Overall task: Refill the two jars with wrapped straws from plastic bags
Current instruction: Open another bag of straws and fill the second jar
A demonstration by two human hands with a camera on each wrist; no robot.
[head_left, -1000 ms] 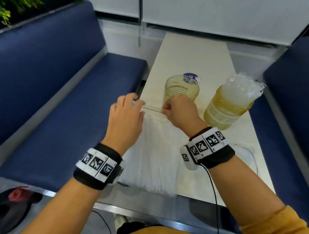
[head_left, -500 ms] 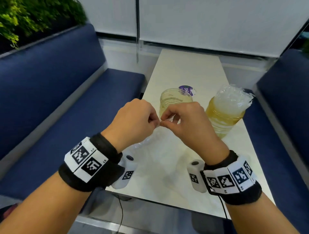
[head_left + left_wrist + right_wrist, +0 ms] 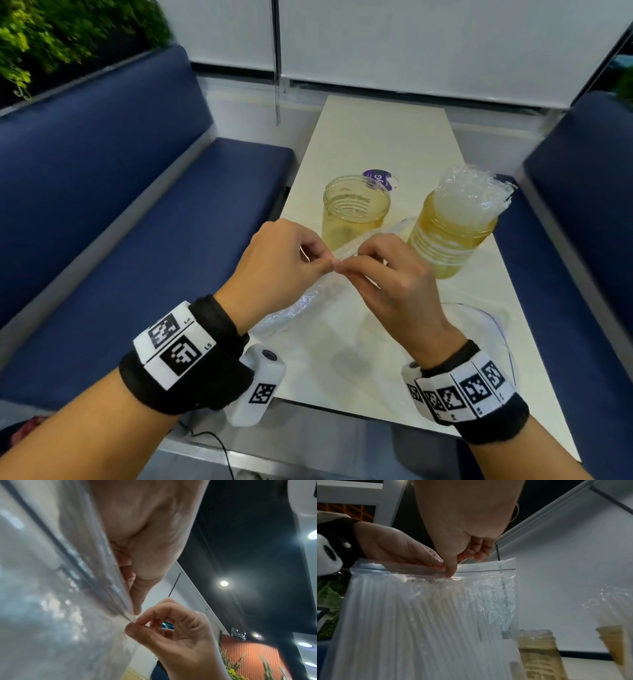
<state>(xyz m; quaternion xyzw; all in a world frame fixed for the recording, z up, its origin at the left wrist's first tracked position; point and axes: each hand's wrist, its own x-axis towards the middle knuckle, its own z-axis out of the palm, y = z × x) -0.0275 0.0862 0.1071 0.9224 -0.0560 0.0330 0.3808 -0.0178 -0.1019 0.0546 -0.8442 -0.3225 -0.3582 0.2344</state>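
A clear zip bag of wrapped straws [image 3: 419,615] hangs upright over the table's near end. My left hand [image 3: 323,265] and right hand [image 3: 344,269] meet at the middle of its top edge. Each pinches the bag's lip just above the zip strip [image 3: 488,571]. From the left wrist, the right hand [image 3: 135,621] shows thumb and forefinger nipped on the plastic. The empty yellowish jar [image 3: 356,209] stands just beyond my hands. To its right, the second jar [image 3: 452,233] is packed with wrapped straws that stick out above its rim.
A purple-topped lid [image 3: 376,176] lies behind the empty jar. An emptied clear bag [image 3: 479,318] lies flat on the white table [image 3: 383,137] at the right. Blue bench seats [image 3: 171,240] flank the table on both sides.
The bag lay flat on the table with my hands apart at its top edge. Both hands have come together at the middle of the lip, and the bag now hangs raised.
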